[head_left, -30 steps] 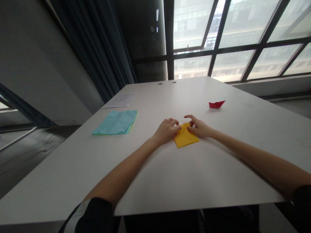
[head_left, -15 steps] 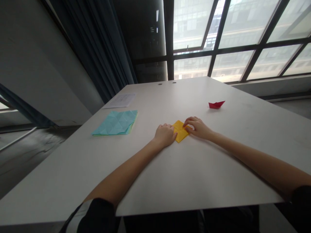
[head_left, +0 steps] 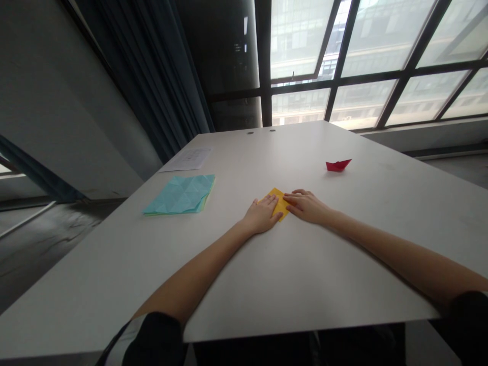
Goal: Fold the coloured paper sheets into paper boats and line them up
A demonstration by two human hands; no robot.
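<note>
Left hand (head_left: 261, 216) is lying palm-down, fingers (head_left: 270, 201) outstretched, pressing rather than gripping. Right hand (head_left: 308, 207) is touching opposite, fingers extended, apparently not pinching. Yellow folded paper (head_left: 281, 206) is sitting on the desk (head_left: 305, 284), partly under and between both sets of fingers. Judging by pose, the person is flattening folds; next move is likely calling for even pressure along the edges. Red paper boat (head_left: 337, 166) is resting beyond the right fingers.

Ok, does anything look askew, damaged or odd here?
Nothing looks spilled or torn. Only the turquoise sheet stands out slightly: it is crisscrossed with creases and doesn't line up neatly with the green layer beneath.
</note>
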